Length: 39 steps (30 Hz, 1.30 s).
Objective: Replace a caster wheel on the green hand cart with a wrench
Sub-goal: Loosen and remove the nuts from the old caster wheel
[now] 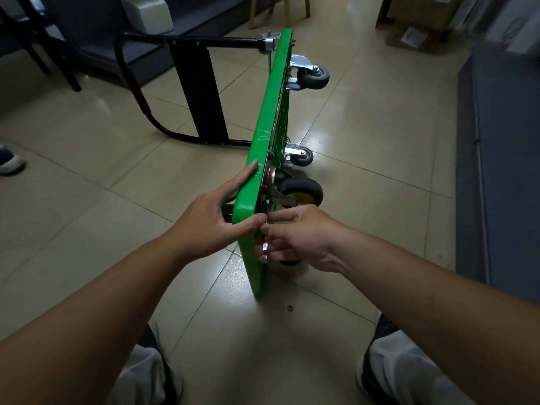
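Left hand [210, 220] touches cart [264, 135] edge; right hand [304, 238] grips wrench [265, 247].

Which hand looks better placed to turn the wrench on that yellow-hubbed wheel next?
Probably the right hand. It grips the wrench on the wheel side of the green cart, just below the yellow-hubbed caster. The left hand rests straight-fingered on the cart's edge, seemingly steadying it.

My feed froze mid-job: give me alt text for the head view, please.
A person's right hand grips a silver wrench at the underside of a green hand cart tipped on its edge, beside a yellow-hubbed caster. The left hand braces the cart; a small ring lies on the floor.
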### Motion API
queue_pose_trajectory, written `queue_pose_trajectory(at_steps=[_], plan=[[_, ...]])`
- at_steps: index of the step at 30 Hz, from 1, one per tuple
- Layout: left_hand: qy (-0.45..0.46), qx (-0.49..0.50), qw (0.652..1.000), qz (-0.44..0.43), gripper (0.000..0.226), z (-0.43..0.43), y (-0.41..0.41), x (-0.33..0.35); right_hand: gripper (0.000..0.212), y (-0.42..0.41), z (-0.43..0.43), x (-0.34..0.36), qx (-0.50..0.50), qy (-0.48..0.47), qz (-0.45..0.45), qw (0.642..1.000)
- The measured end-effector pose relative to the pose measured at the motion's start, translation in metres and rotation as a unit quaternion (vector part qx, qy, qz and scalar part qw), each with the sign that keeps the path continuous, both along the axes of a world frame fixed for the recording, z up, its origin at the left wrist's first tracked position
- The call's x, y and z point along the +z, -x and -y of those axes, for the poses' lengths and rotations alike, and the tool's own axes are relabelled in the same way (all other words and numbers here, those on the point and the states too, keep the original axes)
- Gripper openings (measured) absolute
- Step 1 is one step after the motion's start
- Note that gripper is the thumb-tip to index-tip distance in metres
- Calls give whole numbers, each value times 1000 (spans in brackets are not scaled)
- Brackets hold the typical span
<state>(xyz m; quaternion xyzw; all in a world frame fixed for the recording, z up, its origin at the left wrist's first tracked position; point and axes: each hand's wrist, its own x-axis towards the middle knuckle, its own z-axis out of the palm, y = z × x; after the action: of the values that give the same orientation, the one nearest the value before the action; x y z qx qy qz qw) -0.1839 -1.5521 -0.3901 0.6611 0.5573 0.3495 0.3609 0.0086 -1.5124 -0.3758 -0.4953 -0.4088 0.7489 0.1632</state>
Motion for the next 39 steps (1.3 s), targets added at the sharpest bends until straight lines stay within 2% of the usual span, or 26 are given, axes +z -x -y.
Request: queue_pose_trajectory(at_steps=[7, 12, 18, 20, 26, 32, 36, 39], plan=[[1, -10, 1000, -7, 88, -1, 1, 1, 38, 2, -2, 9, -12, -10, -30, 999], [13, -15, 1000, -12, 85, -2, 3, -1, 26, -1, -11, 17, 5, 37, -52, 998], [38, 10, 999, -1, 51, -4, 2, -1, 10, -8, -20, 22, -3, 74, -64, 995], [48, 9, 999, 19, 49, -5, 2, -1, 8, -9, -22, 23, 6, 73, -57, 996], [55, 12, 998, 25, 51, -5, 4, -1, 20, 1, -13, 22, 53, 3, -5, 999], [45, 23, 999, -3, 52, -3, 3, 3, 38, 0, 10, -8, 18, -47, 17, 999], [37, 19, 999, -16, 65, -1, 0, 4, 55, -5, 29, -56, 16, -170, 50, 984], [33, 14, 999, 6, 71, -1, -1, 3, 61, -8, 32, -92, 16, -283, 92, 955]])
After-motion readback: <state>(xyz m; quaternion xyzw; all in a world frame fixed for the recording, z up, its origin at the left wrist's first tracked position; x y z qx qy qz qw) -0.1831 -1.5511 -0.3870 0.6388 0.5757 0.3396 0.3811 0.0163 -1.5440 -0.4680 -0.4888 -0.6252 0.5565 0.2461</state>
